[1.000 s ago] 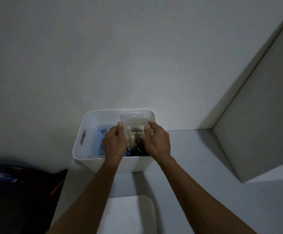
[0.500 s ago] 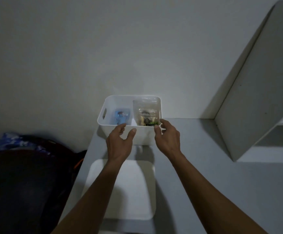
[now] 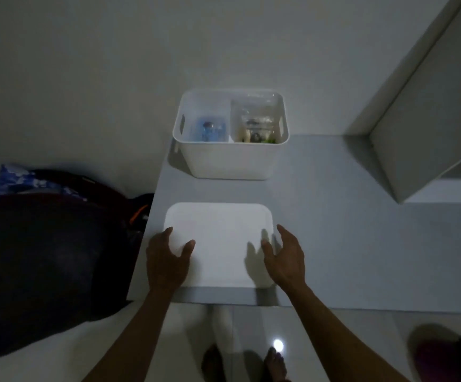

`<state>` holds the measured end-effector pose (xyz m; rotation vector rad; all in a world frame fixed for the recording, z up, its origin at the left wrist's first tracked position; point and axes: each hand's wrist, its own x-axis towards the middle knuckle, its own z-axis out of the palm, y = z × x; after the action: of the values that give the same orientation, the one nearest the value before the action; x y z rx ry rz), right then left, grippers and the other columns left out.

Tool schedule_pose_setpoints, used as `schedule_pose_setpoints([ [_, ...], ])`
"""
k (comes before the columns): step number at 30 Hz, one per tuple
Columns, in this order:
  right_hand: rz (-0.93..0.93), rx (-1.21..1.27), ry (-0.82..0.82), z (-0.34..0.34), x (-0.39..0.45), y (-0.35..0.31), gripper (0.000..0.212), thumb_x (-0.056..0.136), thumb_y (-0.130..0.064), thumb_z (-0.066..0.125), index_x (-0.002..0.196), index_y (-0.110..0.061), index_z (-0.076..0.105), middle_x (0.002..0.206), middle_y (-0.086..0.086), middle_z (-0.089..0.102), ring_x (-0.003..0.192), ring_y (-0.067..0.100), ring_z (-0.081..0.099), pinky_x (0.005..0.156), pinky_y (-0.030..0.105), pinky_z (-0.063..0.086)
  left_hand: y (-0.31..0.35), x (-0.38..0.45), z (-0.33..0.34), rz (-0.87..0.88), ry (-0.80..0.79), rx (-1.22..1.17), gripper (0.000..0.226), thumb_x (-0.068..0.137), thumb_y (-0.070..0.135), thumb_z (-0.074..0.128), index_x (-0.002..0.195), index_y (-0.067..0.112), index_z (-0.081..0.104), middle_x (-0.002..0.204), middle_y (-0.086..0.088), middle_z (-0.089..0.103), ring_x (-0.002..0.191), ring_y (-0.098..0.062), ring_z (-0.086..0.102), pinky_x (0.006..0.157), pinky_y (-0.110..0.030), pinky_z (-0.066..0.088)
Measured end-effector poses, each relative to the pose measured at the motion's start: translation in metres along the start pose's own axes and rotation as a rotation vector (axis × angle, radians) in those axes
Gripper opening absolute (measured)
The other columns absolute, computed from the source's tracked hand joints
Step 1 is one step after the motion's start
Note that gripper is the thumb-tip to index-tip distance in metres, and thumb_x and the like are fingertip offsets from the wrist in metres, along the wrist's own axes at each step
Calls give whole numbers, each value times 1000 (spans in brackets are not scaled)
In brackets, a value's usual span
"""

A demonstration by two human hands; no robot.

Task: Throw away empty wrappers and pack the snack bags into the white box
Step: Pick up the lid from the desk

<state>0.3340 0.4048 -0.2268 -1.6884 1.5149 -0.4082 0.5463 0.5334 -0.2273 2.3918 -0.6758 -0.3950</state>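
with both the left hand point(image 3: 166, 260) and right hand point(image 3: 284, 257) spread open, holding nothing, over the lid point(image 3: 219, 238) — snack bags point(image 3: 255, 125) already in the white box point(image 3: 230, 158) — an uneven lift could tip it off the table edge.

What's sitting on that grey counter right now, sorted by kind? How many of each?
White box: 1
Flat white lid: 1
Snack bags inside the box: 2, a blue one on the left and a clear one on the right
Total: 4

The left hand and right hand reach for the lid's two sides, holding nothing.
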Motion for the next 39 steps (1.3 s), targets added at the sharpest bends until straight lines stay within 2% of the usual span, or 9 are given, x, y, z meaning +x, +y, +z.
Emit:
schedule_pose_setpoints([
  [5,76,-37,69,47,-2,20,73,90,-49,60,150,-18,33,150,9,43,136,30,41,111,48,38,-51,25,21,-58,-107,145,85,82,58,64,150,19,30,155,-15,27,142,-36,25,111,-52,29],
  [8,108,-89,139,64,1,25,75,87,-58,56,149,-23,35,147,6,48,133,29,46,106,52,43,-65,36,32,-54,-129,180,89,82,61,61,152,20,23,157,-13,25,144,-34,22,113,-51,25],
  [14,157,-10,202,75,7,25,72,89,-52,60,149,-20,36,148,5,47,137,30,40,110,52,37,-69,39,44,43,-83,178,85,82,58,62,151,22,27,151,-13,36,141,-34,28,112,-53,24],
  [18,184,102,195,74,4,29,67,87,-49,64,144,-22,42,145,4,50,133,29,45,108,54,41,-68,38,42,29,-80,85,86,80,51,70,150,21,30,149,-13,38,139,-35,29,111,-51,25],
  [22,187,193,180,67,-4,31,65,88,-39,69,144,-19,43,146,5,48,134,24,45,112,46,39,-67,33,37,-27,-61,33,85,75,48,75,147,21,38,148,-11,39,135,-37,32,109,-48,28],
  [28,133,235,149,46,-29,37,70,84,-34,75,143,-17,43,146,1,43,134,17,42,109,28,34,-57,8,27,-50,-78,-3,94,61,48,86,141,18,47,147,-12,36,130,-36,41,106,-47,39],
  [32,105,214,129,14,-52,34,82,74,-36,84,143,-17,44,147,2,45,134,20,43,112,38,38,-37,-16,8,8,-111,20,97,54,55,86,136,16,52,143,-12,43,128,-32,43,103,-46,43],
  [35,48,166,94,-23,-69,24,87,72,-38,86,144,-14,45,148,4,46,136,22,43,111,36,37,-13,-42,-15,37,-110,37,100,53,65,83,134,14,55,143,-14,45,127,-33,45,103,-49,44],
  [39,-46,104,105,-69,-89,12,83,71,-44,84,139,-9,51,145,8,50,133,24,47,108,35,38,17,-77,-42,29,-137,49,104,57,74,75,140,16,50,147,-10,42,132,-31,40,107,-47,38],
])
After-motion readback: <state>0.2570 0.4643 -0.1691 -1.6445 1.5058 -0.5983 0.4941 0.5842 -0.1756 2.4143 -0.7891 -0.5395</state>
